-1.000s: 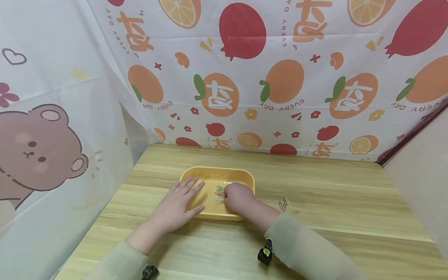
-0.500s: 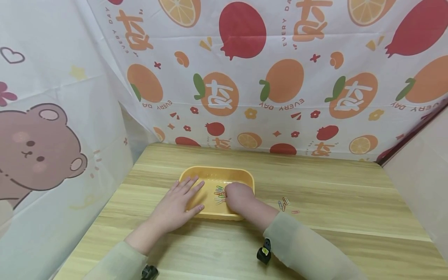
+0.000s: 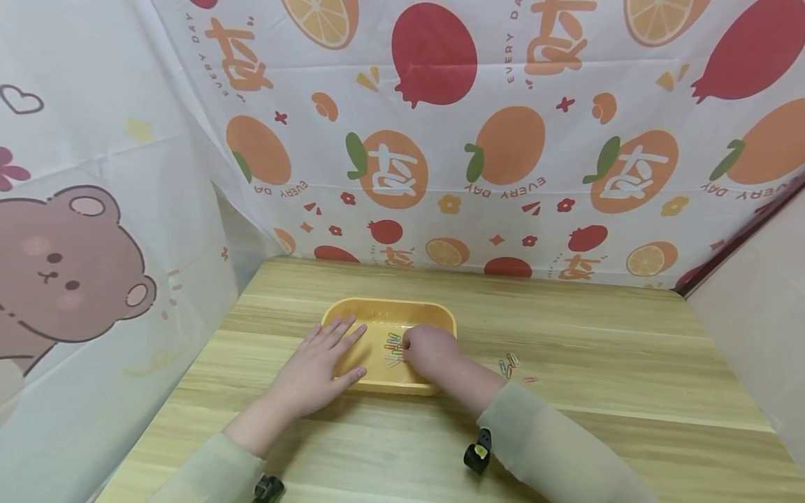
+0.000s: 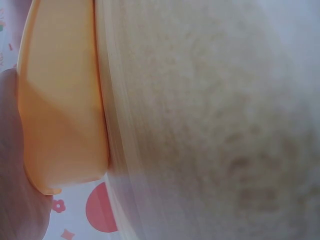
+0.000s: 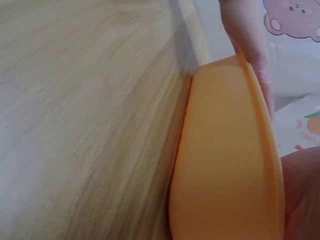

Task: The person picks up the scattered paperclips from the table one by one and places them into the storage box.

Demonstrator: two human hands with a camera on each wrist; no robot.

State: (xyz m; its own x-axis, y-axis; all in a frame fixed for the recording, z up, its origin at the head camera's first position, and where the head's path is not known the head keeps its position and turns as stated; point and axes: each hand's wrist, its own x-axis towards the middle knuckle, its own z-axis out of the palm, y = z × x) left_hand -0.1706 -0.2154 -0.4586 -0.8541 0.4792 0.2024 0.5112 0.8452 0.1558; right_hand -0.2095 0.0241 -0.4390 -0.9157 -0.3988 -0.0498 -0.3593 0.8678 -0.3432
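Note:
A yellow plastic tray (image 3: 377, 383) sits on the table in the head view. Inside it lies a small cluster of coloured paper clips (image 3: 393, 347). My left hand (image 3: 317, 367) lies spread over the tray's left side, with its fingers straight and apart over the rim. My right hand (image 3: 430, 353) reaches into the tray's right half, its fingers curled down at the edge of the paper clips. Its fingertips are hidden, so whether they pinch a clip does not show. Both wrist views show mainly the tray's outer wall (image 4: 62, 100) and the wood.
Several more paper clips (image 3: 511, 365) lie loose on the wooden table (image 3: 597, 363), right of the tray beyond the right forearm. One pink paper clip (image 3: 531, 379) is slightly apart from them. Printed cloths (image 3: 509, 70) hang at the back and left.
My right hand shifts only very slightly beside the clips in the tray. The left hand stays in place, and the loose clips on the table look unchanged.

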